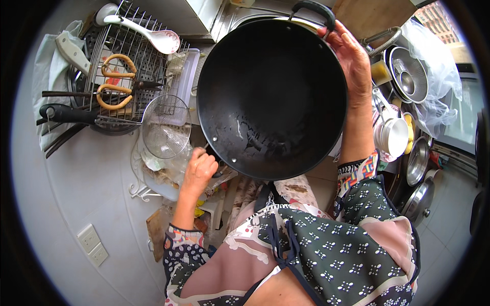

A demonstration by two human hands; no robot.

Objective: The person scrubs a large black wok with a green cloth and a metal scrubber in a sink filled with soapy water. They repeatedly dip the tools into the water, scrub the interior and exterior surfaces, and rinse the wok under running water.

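Observation:
A large black wok (271, 95) is tilted in front of me, its inside facing up towards my view. Wet marks and a small pale streak show on the lower left of its inner surface. At the far right rim, my right hand (350, 61) grips the wok beside its black loop handle (316, 11), partly behind the rim. My left hand (200, 170) is closed at the near left rim, around the other handle, which the fingers mostly hide. The wok's underside is out of sight.
To the left hangs a wire rack (141, 23) with scissors (118, 82), a patterned spoon (162, 40) and a wire skimmer (166, 126). A metal sink (233, 17) lies behind the wok. At right are a hose-like faucet (386, 42), a colander (417, 72), white bowls (396, 134) and a pot lid (421, 201).

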